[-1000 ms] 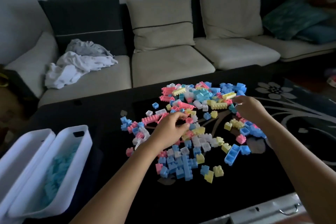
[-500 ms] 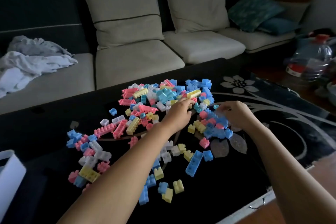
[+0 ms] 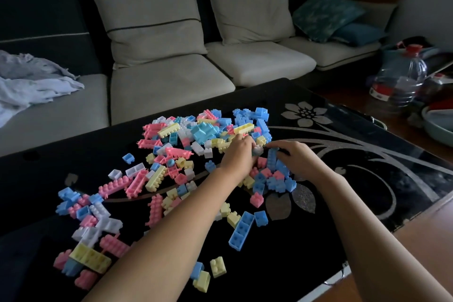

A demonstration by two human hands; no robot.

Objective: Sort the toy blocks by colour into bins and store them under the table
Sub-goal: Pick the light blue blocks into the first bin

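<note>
A loose heap of toy blocks [image 3: 186,154] in pink, blue, yellow and white spreads over the black glass table [image 3: 367,179], thickest toward the far edge and thinning toward the near left corner. No bin shows on the table; the only containers in sight are off it, past the right edge: a large clear water bottle [image 3: 399,81] with a red cap, whose fill cannot be made out, and the rim of a pale basin [image 3: 438,127] cut off by the frame.

Both hands are in the right part of the heap, close together. The left hand [image 3: 237,157] lies knuckles up with fingers curled down into the blocks; what it grips cannot be told. The right hand [image 3: 294,157] has its fingers pinched onto a blue block [image 3: 271,157] standing on end beside a small white block [image 3: 257,150]. A long blue block [image 3: 241,230] lies apart toward the near edge.
</note>
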